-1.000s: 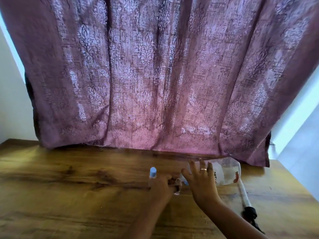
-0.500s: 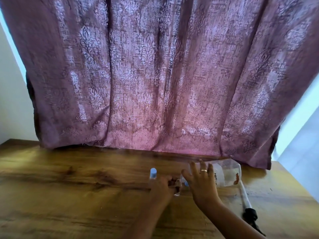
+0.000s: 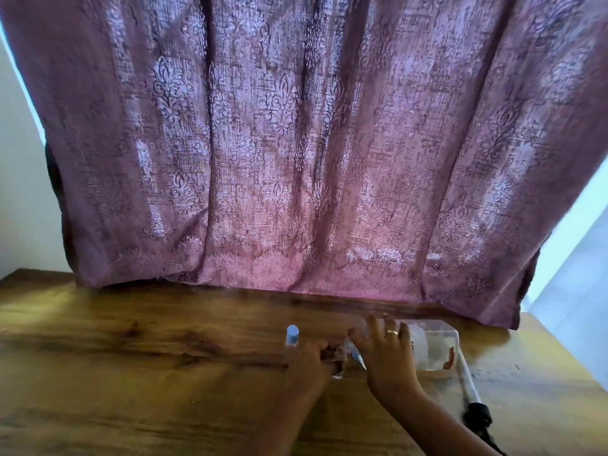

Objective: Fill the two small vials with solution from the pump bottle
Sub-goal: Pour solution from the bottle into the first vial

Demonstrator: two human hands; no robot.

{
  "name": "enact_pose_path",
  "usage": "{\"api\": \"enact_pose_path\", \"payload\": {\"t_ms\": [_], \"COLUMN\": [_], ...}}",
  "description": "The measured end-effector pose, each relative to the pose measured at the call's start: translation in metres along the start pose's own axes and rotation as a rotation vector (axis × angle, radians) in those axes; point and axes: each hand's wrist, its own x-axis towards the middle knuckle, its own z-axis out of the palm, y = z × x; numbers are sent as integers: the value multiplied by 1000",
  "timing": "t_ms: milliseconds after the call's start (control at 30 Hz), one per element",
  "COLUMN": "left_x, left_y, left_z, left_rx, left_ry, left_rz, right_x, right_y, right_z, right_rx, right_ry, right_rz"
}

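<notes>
A small clear vial (image 3: pixel 339 365) sits low in the centre of the frame, almost buried in the left hand (image 3: pixel 307 365), whose fingers curl tightly round it. Only a pale sliver shows, so its fill level cannot be told. Meeting it from the right is the mouth end of a clear plastic pump bottle (image 3: pixel 434 347), tipped over toward the vial. The right hand (image 3: pixel 386 355) grips the bottle's shoulder from above, with its fingers bent round it and a ring on one of them. The pump is out of the bottle: a white dip tube with a black pump head (image 3: pixel 472 394) lies at lower right, just beside the bottle's base. A second small vial with a light-blue cap (image 3: pixel 292 335) stands upright just left of the left hand, with its cap on.

The step in hand looks like filling the first vial straight from the bottle's open mouth. The next move probably calls for a slow, steady tilt with mouth and vial kept aligned, since the narrow opening would spill easily. After that the bottle needs righting and the capped vial opening.

All of this rests on a brown wooden tabletop (image 3: pixel 164 373), with a purple patterned curtain (image 3: pixel 296 159) hanging behind it.
</notes>
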Motion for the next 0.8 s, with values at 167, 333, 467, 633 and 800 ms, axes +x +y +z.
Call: {"api": "enact_pose_path", "payload": {"t_ms": [167, 333, 467, 633, 800], "left_x": [-2, -3, -1, 0, 1], "left_y": [4, 9, 8, 8, 7], "left_z": [-2, -3, -2, -2, -3], "left_rx": [11, 16, 20, 11, 6], "left_ry": [0, 37, 22, 2, -19], "left_rz": [-6, -2, 0, -38, -49], "right_x": [-1, -1, 0, 1, 2], "right_y": [0, 1, 1, 1, 1], "right_z": [2, 3, 5, 6, 7], "right_rx": [-12, -21, -28, -48, -16], "right_ry": [-14, 44, 68, 57, 49], "right_rz": [7, -14, -29, -30, -25]}}
